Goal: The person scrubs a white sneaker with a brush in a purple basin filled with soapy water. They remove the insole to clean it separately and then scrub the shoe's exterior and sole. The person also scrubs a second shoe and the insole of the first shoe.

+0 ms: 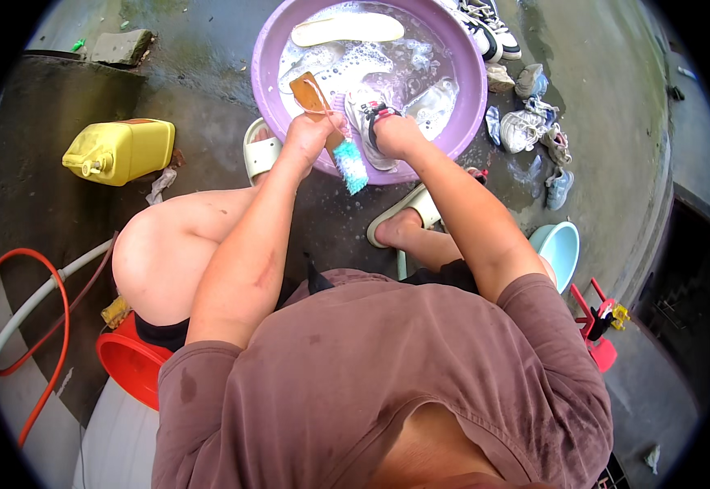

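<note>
My left hand (315, 137) is closed around the wooden handle (308, 90) of a scrub brush, which has a cord looped at its far end. Its teal and white bristles (351, 166) hang over the near rim of a purple plastic basin (474, 131). On the right, my right hand (396, 133) grips a white sneaker (364, 125) with black and red details, partly hidden by the fingers. The sneaker leans against the basin's inner near wall. Soapy water fills the basin, with a pale insole (347, 29) floating at the far side and another whitish shoe-like item (434, 107) partly submerged.
Several shoes (520, 131) lie on the wet concrete right of the basin, with black-and-white sneakers (486, 30) farther off. A yellow jerrycan (129, 150) lies on its side at left. An orange hose (64, 318), red bucket (126, 367) and light-blue basin (560, 250) are nearer me.
</note>
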Action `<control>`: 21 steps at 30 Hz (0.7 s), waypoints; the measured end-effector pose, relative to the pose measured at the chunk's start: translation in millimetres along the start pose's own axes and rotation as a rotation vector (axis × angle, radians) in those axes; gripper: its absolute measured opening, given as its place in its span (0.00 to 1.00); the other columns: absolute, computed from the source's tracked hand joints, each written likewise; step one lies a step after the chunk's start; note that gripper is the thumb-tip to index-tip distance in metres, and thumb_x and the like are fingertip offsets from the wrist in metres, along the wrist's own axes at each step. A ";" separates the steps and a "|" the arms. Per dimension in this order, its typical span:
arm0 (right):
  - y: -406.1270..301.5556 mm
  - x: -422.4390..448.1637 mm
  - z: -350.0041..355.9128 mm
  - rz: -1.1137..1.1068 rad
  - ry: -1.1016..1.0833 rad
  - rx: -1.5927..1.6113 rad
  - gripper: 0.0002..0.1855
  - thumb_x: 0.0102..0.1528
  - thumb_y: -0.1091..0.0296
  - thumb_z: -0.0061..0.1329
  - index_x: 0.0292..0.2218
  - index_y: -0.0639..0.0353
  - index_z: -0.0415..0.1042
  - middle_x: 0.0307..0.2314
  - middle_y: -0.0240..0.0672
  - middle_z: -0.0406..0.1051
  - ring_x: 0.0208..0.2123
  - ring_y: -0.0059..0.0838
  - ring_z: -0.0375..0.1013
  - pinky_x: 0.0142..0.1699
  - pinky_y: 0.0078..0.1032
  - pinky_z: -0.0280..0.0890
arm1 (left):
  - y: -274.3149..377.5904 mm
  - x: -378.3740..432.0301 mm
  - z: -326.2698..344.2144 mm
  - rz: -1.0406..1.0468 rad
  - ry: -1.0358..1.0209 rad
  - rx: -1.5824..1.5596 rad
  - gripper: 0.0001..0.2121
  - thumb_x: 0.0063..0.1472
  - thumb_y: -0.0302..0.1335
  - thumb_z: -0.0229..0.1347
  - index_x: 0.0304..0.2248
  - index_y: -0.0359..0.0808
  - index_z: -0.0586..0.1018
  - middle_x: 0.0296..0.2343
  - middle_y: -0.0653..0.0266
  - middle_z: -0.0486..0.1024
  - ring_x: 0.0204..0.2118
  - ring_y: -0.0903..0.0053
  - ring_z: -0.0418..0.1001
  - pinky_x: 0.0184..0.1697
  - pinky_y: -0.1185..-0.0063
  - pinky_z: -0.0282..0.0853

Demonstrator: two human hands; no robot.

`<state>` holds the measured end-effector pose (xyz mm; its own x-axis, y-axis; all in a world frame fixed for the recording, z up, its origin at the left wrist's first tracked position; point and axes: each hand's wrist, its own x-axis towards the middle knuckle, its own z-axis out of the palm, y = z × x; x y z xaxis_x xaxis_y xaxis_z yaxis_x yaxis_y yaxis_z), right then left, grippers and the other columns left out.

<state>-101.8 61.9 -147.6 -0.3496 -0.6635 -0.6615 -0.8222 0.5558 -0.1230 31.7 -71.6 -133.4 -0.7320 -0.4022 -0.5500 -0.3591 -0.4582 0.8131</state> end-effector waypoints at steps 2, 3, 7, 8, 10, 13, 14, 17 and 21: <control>-4.3 -6.5 4.0 0.033 0.043 0.085 0.13 0.46 0.69 0.39 0.32 0.53 0.75 0.33 0.41 0.73 0.39 0.41 0.72 0.46 0.42 0.60 | 0.9 5.3 -2.5 0.034 0.003 0.048 0.09 0.55 0.29 0.53 0.30 0.30 0.76 0.26 0.63 0.75 0.31 0.77 0.73 0.39 0.80 0.67; -5.5 -13.3 10.0 0.053 0.053 0.116 0.13 0.46 0.69 0.39 0.33 0.53 0.75 0.33 0.42 0.73 0.40 0.42 0.71 0.47 0.43 0.59 | 2.7 5.2 -2.3 0.038 0.005 0.060 0.09 0.55 0.29 0.53 0.30 0.30 0.76 0.26 0.63 0.75 0.31 0.77 0.73 0.39 0.80 0.67; 4.0 -31.2 15.2 -0.097 0.112 0.125 0.15 0.47 0.67 0.38 0.36 0.54 0.72 0.36 0.45 0.71 0.44 0.41 0.68 0.50 0.46 0.54 | 4.1 3.2 -3.7 0.094 0.011 0.032 0.09 0.56 0.29 0.53 0.32 0.30 0.76 0.27 0.64 0.75 0.31 0.77 0.73 0.39 0.80 0.66; 7.1 -34.5 13.8 -0.111 -0.014 0.178 0.15 0.49 0.65 0.37 0.37 0.55 0.71 0.38 0.46 0.70 0.46 0.41 0.66 0.52 0.47 0.50 | 2.9 2.2 -3.8 0.118 0.012 0.005 0.09 0.56 0.30 0.53 0.32 0.31 0.76 0.27 0.64 0.75 0.31 0.78 0.73 0.39 0.80 0.66; 6.7 -39.6 7.2 -0.135 -0.094 0.140 0.16 0.50 0.64 0.36 0.39 0.53 0.71 0.39 0.42 0.71 0.46 0.39 0.67 0.50 0.50 0.52 | 9.1 -1.8 -0.2 0.183 0.020 -0.046 0.09 0.56 0.29 0.53 0.33 0.31 0.76 0.28 0.64 0.75 0.32 0.78 0.73 0.38 0.80 0.67; 0.9 -53.4 -1.6 -0.124 -0.079 0.144 0.17 0.51 0.59 0.40 0.39 0.56 0.72 0.38 0.41 0.71 0.45 0.40 0.67 0.48 0.46 0.56 | 26.2 -14.3 11.8 0.225 0.043 -0.070 0.09 0.56 0.27 0.54 0.35 0.31 0.75 0.29 0.64 0.76 0.32 0.78 0.73 0.37 0.80 0.67; -2.0 -61.2 0.1 -0.122 -0.012 0.119 0.16 0.51 0.59 0.41 0.38 0.56 0.72 0.38 0.41 0.70 0.45 0.39 0.67 0.47 0.44 0.57 | 33.4 -20.2 16.5 0.230 0.052 -0.069 0.09 0.56 0.26 0.55 0.36 0.31 0.75 0.30 0.64 0.76 0.33 0.78 0.73 0.37 0.81 0.68; 7.4 -65.0 30.2 -0.192 0.363 0.072 0.14 0.47 0.64 0.47 0.36 0.58 0.72 0.35 0.39 0.68 0.43 0.38 0.65 0.45 0.37 0.59 | 44.4 -37.6 29.2 0.287 -0.046 -0.117 0.10 0.55 0.23 0.55 0.37 0.33 0.75 0.31 0.65 0.76 0.33 0.80 0.73 0.37 0.81 0.68; -11.0 -96.5 31.5 -0.103 0.666 0.015 0.16 0.43 0.71 0.47 0.37 0.60 0.71 0.33 0.39 0.65 0.42 0.38 0.62 0.45 0.34 0.59 | 28.0 -50.3 42.6 0.422 -0.167 -0.002 0.10 0.55 0.25 0.56 0.38 0.33 0.75 0.32 0.67 0.75 0.35 0.83 0.72 0.39 0.82 0.67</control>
<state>-44.8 135.6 -105.8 -0.4761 -0.8781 -0.0487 -0.8615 0.4768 -0.1747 33.8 -30.5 -74.8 -0.8974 -0.4209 -0.1323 -0.0085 -0.2833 0.9590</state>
